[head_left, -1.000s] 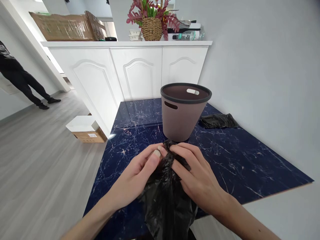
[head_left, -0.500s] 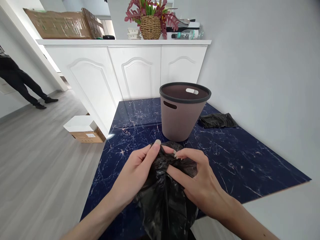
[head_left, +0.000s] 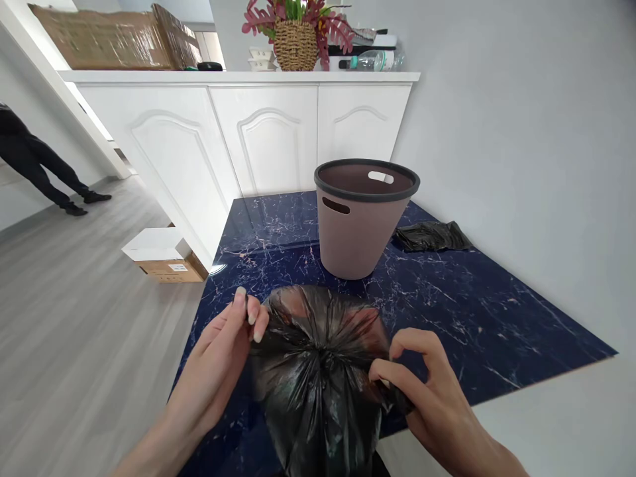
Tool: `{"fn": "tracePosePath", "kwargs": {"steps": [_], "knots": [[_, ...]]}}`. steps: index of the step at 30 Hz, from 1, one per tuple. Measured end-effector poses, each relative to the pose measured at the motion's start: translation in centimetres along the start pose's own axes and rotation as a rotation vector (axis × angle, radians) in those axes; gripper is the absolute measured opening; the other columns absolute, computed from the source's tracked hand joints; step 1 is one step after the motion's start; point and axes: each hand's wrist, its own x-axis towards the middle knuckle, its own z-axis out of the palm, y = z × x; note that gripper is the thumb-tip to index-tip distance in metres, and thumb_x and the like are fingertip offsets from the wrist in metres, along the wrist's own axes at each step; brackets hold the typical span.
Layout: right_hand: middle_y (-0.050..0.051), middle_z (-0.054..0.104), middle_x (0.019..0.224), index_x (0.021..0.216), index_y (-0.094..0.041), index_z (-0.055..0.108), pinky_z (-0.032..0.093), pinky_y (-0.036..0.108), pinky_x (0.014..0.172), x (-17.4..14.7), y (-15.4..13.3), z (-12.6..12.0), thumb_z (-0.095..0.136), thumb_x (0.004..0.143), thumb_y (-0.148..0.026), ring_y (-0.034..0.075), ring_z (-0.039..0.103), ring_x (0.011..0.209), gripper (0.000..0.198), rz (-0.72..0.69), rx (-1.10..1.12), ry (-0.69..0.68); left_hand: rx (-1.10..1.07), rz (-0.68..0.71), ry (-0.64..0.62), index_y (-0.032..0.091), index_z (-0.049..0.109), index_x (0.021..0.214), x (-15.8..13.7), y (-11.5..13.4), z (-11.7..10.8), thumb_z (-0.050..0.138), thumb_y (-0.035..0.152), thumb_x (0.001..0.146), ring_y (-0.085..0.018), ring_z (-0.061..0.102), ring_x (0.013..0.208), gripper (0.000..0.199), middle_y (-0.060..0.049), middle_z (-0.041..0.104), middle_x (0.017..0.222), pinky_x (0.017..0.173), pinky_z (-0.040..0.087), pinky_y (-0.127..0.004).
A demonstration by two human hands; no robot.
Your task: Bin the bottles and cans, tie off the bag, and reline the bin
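Observation:
A black plastic bag hangs in front of me with its mouth pulled wide. My left hand pinches the left edge of the mouth. My right hand grips the right edge, fingers curled over the plastic. Behind the bag stands an upright, empty mauve bin with a dark rim and handle slots. It rests on a dark blue marbled floor slab.
A second crumpled black bag lies right of the bin by the wall. White cabinets stand behind, topped by a plant basket and a cardboard box. A small box sits on the grey floor. A person's legs show far left.
My hands have moved apart, left going left and right going right and down. The bag's mouth, bunched between my fingers before, now gapes wide.

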Motion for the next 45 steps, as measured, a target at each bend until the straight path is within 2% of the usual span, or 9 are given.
{"fn": "tracePosePath", "kwargs": {"steps": [4,11,16,18,22,26,33,39,45], "knots": [[0.007,0.048,0.106,0.107,-0.024,0.063,0.056,0.039,0.089,-1.9,0.8,0.1,0.038,0.076,0.014,0.022,0.055,0.103,0.055,0.033,-0.04,0.0,0.092,0.013,0.08,0.022,0.049,0.077,-0.7,-0.9,-1.4,0.067,0.069,0.097,-0.018,0.032,0.075,0.054,0.002,0.043,0.075,0.073,0.04,-0.023],[0.008,0.054,0.108,0.112,-0.025,0.066,0.06,0.037,0.085,-3.5,2.0,-0.4,0.043,0.077,0.007,0.023,0.06,0.102,0.052,0.065,-0.03,-0.078,0.108,0.026,0.134,0.022,0.051,0.074,-1.7,-2.0,-2.3,0.069,0.074,0.093,-0.018,0.035,0.075,0.058,0.002,0.045,0.071,0.071,0.04,-0.023],[0.012,0.058,0.118,0.112,-0.025,0.066,0.063,0.034,0.082,-1.5,0.0,-1.6,0.06,0.1,-0.017,0.024,0.067,0.105,0.016,0.155,0.056,-0.133,0.092,0.045,0.079,0.023,0.056,0.073,-2.6,-2.5,-2.7,0.067,0.071,0.095,-0.019,0.047,0.08,0.054,-0.001,0.057,0.072,0.077,0.045,-0.026],[0.013,0.061,0.12,0.118,-0.025,0.066,0.063,0.036,0.085,0.1,-1.4,-1.9,0.066,0.1,-0.025,0.025,0.068,0.108,0.017,0.115,0.085,-0.089,0.081,0.056,0.061,0.022,0.06,0.074,-2.8,-2.8,-2.8,0.068,0.069,0.096,-0.02,0.049,0.081,0.052,-0.002,0.061,0.074,0.078,0.045,-0.027],[0.012,0.068,0.117,0.126,-0.023,0.067,0.06,0.044,0.093,3.3,-3.6,-0.9,0.063,0.103,-0.02,0.029,0.065,0.113,0.023,0.036,0.052,-0.073,0.059,0.108,0.055,0.023,0.068,0.083,-2.8,-3.3,-3.2,0.068,0.063,0.098,-0.021,0.055,0.087,0.042,-0.003,0.066,0.081,0.082,0.047,-0.027],[0.014,0.069,0.119,0.127,-0.018,0.069,0.06,0.049,0.089,4.9,-3.8,1.5,0.067,0.102,-0.022,0.032,0.066,0.111,0.025,0.039,-0.068,-0.193,0.006,0.146,0.158,0.024,0.074,0.099,-2.0,-4.0,-4.6,0.069,0.059,0.097,-0.023,0.059,0.103,0.035,-0.005,0.071,0.104,0.092,0.05,-0.029],[0.009,0.071,0.106,0.105,-0.02,0.071,0.055,0.046,0.079,4.3,-2.8,2.9,0.066,0.1,-0.012,0.029,0.068,0.095,0.01,0.025,-0.156,-0.241,0.409,0.01,0.243,0.025,0.073,0.095,-2.8,-4.7,-8.1,0.07,0.06,0.096,-0.021,0.054,0.096,0.036,-0.002,0.067,0.099,0.087,0.045,-0.024],[0.006,0.074,0.099,0.106,-0.021,0.067,0.052,0.038,0.076,4.0,-2.4,0.4,0.057,0.107,-0.014,0.023,0.07,0.087,0.013,-0.003,-0.07,-0.173,0.551,0.018,0.174,0.025,0.074,0.091,-3.5,-4.5,-8.3,0.075,0.07,0.088,-0.023,0.062,0.093,0.046,-0.004,0.071,0.094,0.086,0.048,-0.025],[0.006,0.076,0.097,0.107,-0.026,0.067,0.055,0.034,0.071,3.3,-0.4,-5.7,0.058,0.109,-0.028,0.022,0.074,0.084,0.01,0.016,-0.119,-0.031,0.6,0.07,0.061,0.026,0.074,0.096,-3.5,-5.8,-8.9,0.076,0.056,0.093,-0.025,0.064,0.098,0.03,-0.005,0.073,0.1,0.088,0.05,-0.026]]}}
